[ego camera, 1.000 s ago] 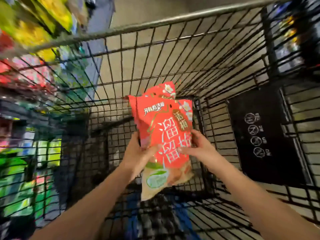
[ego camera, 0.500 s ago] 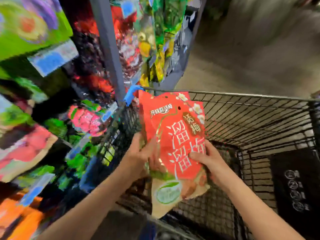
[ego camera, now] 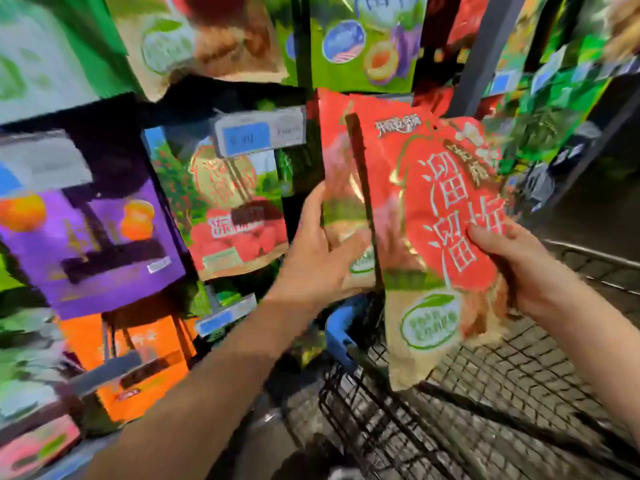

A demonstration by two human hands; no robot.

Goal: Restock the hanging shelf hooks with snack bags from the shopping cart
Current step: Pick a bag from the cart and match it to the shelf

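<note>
Two red snack bags are fanned apart in front of the shelf. My left hand grips the rear red bag at its lower left. My right hand grips the front red bag, which has white Chinese lettering and a green round label, with the thumb across its right side. Both bags hang above the black wire shopping cart. Hanging bags fill the shelf: a red-and-green bag, a purple bag, an orange bag. The hooks themselves are hidden.
Price tags stick out in front of the hanging rows. More green bags hang above. A grey shelf upright stands to the right of the bags. The cart's blue corner bumper sits below my left wrist.
The bags rose out of the cart and moved left, up to the shelf. They were held as one stack; now they are split, one in each hand.
</note>
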